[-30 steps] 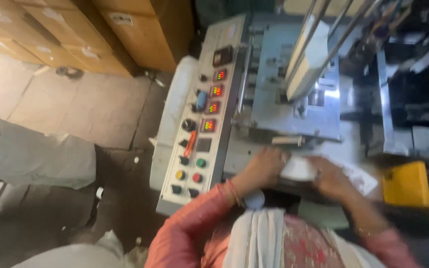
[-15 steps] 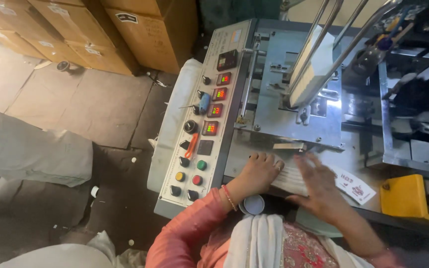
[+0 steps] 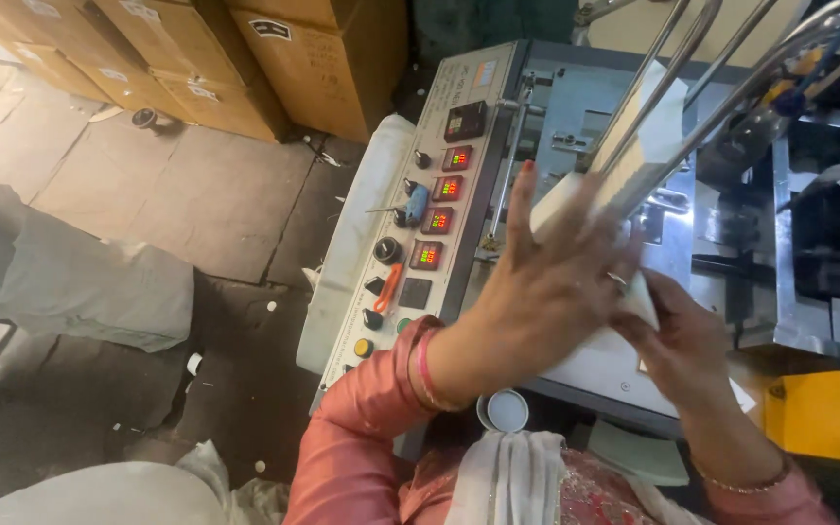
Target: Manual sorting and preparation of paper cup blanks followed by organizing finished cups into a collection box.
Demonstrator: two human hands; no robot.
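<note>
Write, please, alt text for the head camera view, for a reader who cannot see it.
Seen from above, a person's left hand and right hand hold a blurred stack of white cards against slanted metal rods on a grey machine. Left of the hands is its control panel with knobs and red displays; cardboard boxes stand behind.

Daylight is thrown in from the far left, where the floor (image 3: 12,68) is washed out. The near left is left dim. The left hand (image 3: 546,282) is smeared by motion blur, and glare is caught on the metal rods (image 3: 692,58).
</note>
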